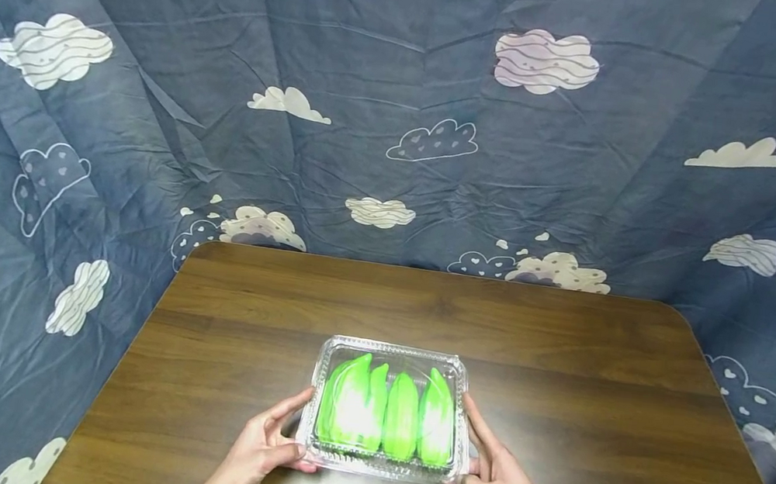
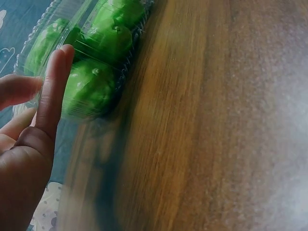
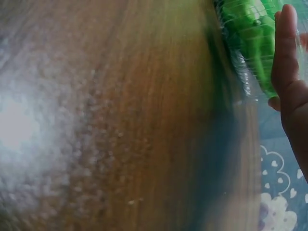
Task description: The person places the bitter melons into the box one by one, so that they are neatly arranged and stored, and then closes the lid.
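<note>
A clear plastic clamshell box with a ridged rim is held near the front of the table, its lid down. Inside lie several green, banana-shaped fruits side by side, some washed out by glare. My left hand grips the box's left side, thumb at the near corner. On the opposite side my right hand holds it the same way. The left wrist view shows the fruits' rounded ends through the plastic, beside my fingers. In the right wrist view, only one end of the box shows.
The brown wooden table has rounded far corners. Behind and beside it hangs a dark blue cloth with a cloud print. Bright glare lies on the tabletop near the front edge.
</note>
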The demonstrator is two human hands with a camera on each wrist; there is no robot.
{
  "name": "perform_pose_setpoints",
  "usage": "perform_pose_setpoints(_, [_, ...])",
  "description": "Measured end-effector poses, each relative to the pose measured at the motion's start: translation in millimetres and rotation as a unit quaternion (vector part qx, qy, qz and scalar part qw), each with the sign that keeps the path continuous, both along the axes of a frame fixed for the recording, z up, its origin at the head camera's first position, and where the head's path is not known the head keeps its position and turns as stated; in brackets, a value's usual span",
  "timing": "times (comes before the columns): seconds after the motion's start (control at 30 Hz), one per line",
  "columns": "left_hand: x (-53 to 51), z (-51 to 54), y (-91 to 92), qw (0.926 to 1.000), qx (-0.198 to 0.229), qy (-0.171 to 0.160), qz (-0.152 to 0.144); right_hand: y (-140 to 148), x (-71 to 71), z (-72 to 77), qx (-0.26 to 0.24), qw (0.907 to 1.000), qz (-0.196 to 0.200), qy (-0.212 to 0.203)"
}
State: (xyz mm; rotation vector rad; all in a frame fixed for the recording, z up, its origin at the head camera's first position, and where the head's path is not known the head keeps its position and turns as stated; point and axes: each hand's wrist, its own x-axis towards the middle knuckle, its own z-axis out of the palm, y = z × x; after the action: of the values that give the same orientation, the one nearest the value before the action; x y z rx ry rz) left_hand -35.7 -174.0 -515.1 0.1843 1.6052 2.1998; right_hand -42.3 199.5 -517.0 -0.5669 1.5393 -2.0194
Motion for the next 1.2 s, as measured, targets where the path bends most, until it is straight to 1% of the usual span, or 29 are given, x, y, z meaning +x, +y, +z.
perform_pose_setpoints(0.1, [-0.8,-0.3,0.9,0.9999,0.011,-0.005,-0.001,0.2,0.1,0.8,0.014,0.9997,-0.007,0.019])
perform_pose_setpoints(0.2, [-1.9,-0.3,2.2,0.9999,0.013,-0.007,0.000,0.9,-0.4,0.5,0.011,0.9995,-0.005,0.028])
perform_pose_setpoints(0.5, [-2.6,-5.4,4.1,0.9996,0.023,-0.010,0.013,1.2,-1.6,1.5,0.022,0.9993,-0.005,0.030])
perform_pose_setpoints(0.7, [-2.6,-6.6,3.7,0.9996,0.025,-0.011,0.012,-1.7,0.2,4.3,0.033,0.9990,-0.022,0.022])
perform_pose_setpoints(0.77, [-2.8,-6.3,3.9,0.9996,0.024,-0.012,0.013,-3.2,0.9,6.7,0.045,0.9983,-0.033,0.017])
perform_pose_setpoints(0.87, [-2.6,-6.3,3.9,0.9997,0.020,-0.008,0.014,-3.9,2.5,11.2,0.080,0.9957,-0.047,0.003])
perform_pose_setpoints(1.0, [-1.2,-7.4,3.6,0.9997,0.019,0.001,0.013,0.5,4.3,15.1,0.119,0.9917,-0.049,0.001])
perform_pose_setpoints(1.1, [0.0,-7.5,1.8,0.9996,0.023,0.014,0.005,6.0,5.1,16.4,0.139,0.9887,-0.047,0.031])
perform_pose_setpoints(1.17, [0.7,-6.4,-0.9,0.9994,0.022,0.027,-0.002,10.0,6.0,17.7,0.159,0.9840,-0.056,0.059])
perform_pose_setpoints(1.2, [1.1,-5.5,-2.6,0.9992,0.016,0.037,-0.002,11.8,6.7,18.9,0.171,0.9801,-0.065,0.078])
